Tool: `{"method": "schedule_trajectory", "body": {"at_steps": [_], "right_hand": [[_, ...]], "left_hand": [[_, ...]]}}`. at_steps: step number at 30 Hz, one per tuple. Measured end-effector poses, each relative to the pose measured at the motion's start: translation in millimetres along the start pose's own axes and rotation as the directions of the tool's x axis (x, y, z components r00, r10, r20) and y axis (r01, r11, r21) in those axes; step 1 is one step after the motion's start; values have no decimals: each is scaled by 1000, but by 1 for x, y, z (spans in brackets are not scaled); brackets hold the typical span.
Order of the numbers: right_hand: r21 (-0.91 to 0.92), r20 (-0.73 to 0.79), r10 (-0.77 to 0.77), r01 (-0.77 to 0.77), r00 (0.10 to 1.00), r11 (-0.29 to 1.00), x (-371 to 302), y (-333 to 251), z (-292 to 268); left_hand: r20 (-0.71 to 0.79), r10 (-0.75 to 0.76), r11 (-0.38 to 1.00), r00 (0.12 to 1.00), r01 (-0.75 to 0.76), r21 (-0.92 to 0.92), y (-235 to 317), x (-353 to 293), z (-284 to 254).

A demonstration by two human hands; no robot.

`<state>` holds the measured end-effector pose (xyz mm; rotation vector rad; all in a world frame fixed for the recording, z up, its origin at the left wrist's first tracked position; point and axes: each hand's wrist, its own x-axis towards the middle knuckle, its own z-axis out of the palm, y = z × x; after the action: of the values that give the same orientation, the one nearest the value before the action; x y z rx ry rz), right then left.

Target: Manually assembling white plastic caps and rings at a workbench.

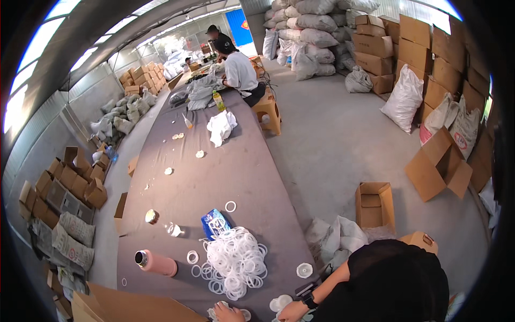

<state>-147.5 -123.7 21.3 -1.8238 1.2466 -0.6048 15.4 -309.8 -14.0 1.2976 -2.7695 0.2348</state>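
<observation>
At the bottom edge of the picture, my left hand [229, 313] lies with curled fingers on a white round plastic piece [245, 314], partly cut off. My right hand [292, 312], below a dark wristwatch, is closed at the table edge; its fingertips and whatever they hold are hidden. Touching it is a white plastic lid-like disc [280, 302]. Another white disc [304, 270] rests farther up by the table's right edge. Beyond my hands is a heap of translucent white plastic rings [234, 262], with a blue-and-white packet [215, 222] at its far side.
A pink bottle [159, 263] lies left of the rings, and a cardboard flap [129, 305] rises at the near left. White cloth [221, 127] lies farther along the long table [236, 161]. Another person [241, 72] sits at its far end. An open carton [375, 206] stands on the floor.
</observation>
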Motion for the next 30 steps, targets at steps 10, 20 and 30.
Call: {"method": "schedule_trajectory", "body": {"at_steps": [10,20,30], "right_hand": [[142,98,30,-44,995,989,4,-1,-14],[7,167,83,-85,983,996,6,-14,-22],[205,-103,37,-15,994,979,-4,7,-1]], "left_hand": [[-45,-157,974,986,148,-169,6,29,-46],[21,-193,972,981,194,-130,-18,35,-5],[-158,-164,943,974,108,-315,19,7,-53]]}}
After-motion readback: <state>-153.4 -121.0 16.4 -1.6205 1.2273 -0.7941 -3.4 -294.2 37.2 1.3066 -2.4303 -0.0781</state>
